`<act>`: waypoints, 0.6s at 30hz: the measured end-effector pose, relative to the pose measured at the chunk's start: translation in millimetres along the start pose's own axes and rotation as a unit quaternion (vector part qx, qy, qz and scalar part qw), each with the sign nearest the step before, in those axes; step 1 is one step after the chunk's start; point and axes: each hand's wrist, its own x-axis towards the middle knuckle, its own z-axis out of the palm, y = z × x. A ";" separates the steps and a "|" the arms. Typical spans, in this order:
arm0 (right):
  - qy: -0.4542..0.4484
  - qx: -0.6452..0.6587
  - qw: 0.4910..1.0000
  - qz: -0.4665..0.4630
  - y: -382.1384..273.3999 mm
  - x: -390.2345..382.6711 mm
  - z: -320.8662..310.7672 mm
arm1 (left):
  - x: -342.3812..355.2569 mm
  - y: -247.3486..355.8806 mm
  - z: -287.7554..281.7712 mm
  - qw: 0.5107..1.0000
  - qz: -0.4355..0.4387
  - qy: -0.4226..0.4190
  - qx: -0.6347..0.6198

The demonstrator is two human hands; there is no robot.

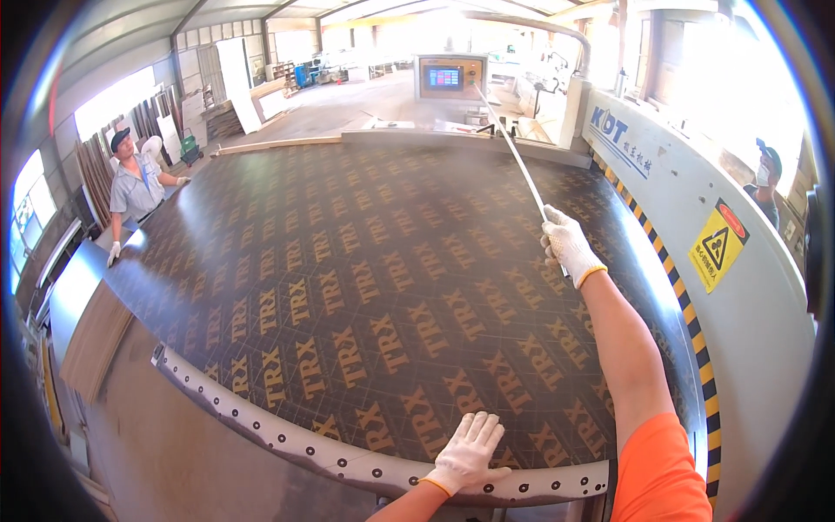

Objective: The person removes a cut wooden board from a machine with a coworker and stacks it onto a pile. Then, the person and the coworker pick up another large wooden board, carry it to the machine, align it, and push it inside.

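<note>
A large dark brown panel [287, 226] with repeated gold printing spreads across the machine table in front of me. My left hand [470, 454], in a white knit glove, lies flat on its near edge with the fingers spread. My right hand [571, 245], also gloved, is closed around a long thin white rod [515, 157] above the panel's right side. The rod slants up and away, and its far end overlaps the buttons beside the screen of a control box [450, 80]. Whether it touches them I cannot tell.
A metal strip with round holes [287, 435] runs under the panel's near edge. On the right stands a grey machine beam [687, 209] with a yellow warning sign [719, 245] and black-yellow striping. One person [139, 178] touches the panel's left edge; another [765, 183] stands behind the beam.
</note>
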 end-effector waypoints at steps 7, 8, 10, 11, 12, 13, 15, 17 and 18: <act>-0.008 0.011 1.000 0.001 5.2 4.5 18.1 | -2.1 -1.2 0.7 1.000 -0.007 -0.011 -0.010; -0.008 0.009 1.000 0.003 4.0 3.3 20.7 | -2.6 -1.1 1.0 1.000 -0.008 -0.009 -0.008; -0.007 0.007 1.000 0.004 1.9 3.4 21.4 | -1.0 0.5 -0.8 1.000 -0.007 -0.009 -0.010; -0.005 0.030 1.000 0.006 -0.5 5.2 19.2 | -0.2 1.4 -1.6 1.000 -0.005 -0.007 -0.012; -0.002 0.052 0.999 0.008 -3.5 7.6 16.2 | 0.0 1.6 -1.1 1.000 -0.003 -0.008 -0.012; 0.004 0.082 0.997 -0.001 -8.9 11.3 9.8 | 1.1 1.9 0.1 1.000 -0.001 -0.008 -0.008; -0.015 0.183 0.983 0.010 -23.7 15.0 0.3 | 0.0 1.4 0.6 1.000 -0.004 -0.010 -0.002; -0.034 0.259 0.965 0.019 -48.5 0.9 -8.8 | 0.1 0.8 -1.1 1.000 -0.006 -0.016 -0.005; -0.042 0.280 0.959 0.015 -57.1 5.5 -15.5 | 0.3 0.9 -1.4 1.000 -0.006 -0.016 -0.005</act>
